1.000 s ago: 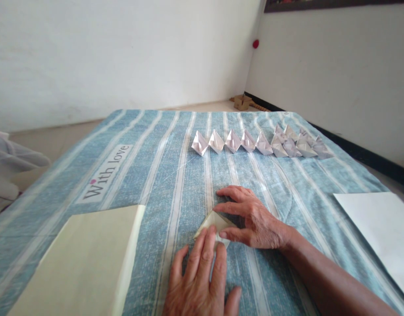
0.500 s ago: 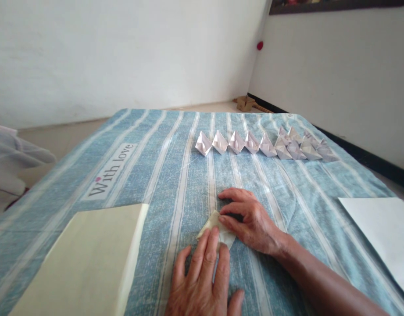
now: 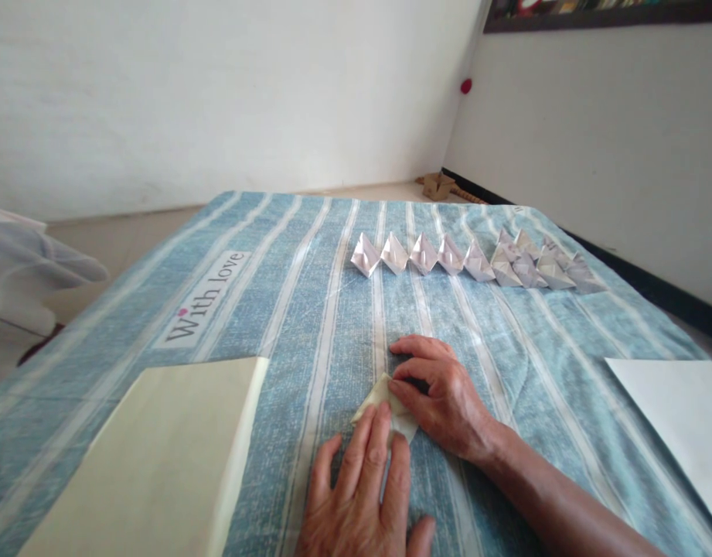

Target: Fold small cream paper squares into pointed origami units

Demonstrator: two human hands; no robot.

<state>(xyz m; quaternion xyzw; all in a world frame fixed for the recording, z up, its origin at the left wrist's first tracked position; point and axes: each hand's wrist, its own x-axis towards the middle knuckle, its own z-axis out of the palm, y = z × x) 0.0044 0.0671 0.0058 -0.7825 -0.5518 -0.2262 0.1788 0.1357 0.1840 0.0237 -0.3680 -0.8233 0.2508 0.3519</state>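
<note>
A small piece of folded pale yellow paper (image 3: 403, 424) lies on the striped cloth in front of me, partly covered by both hands. My left hand (image 3: 361, 487) rests flat with its fingers spread, the middle fingertips pressing on the paper's near-left part. From the right, my right hand (image 3: 442, 394) grips the paper's upper right edge between thumb and index finger; its other fingers curl above the cloth. Exactly how the paper is folded under the fingers is hidden.
Several folded paper boats (image 3: 424, 254) stand in a row across the far side, bunched at the right. A pale yellow stack of paper (image 3: 152, 449) lies at left, a white sheet (image 3: 674, 418) at right. The blue striped cloth (image 3: 286, 309) covers the table.
The whole view has shifted slightly, so everything sits a little further right. Both hands keep nearly the same places on the folded paper.
</note>
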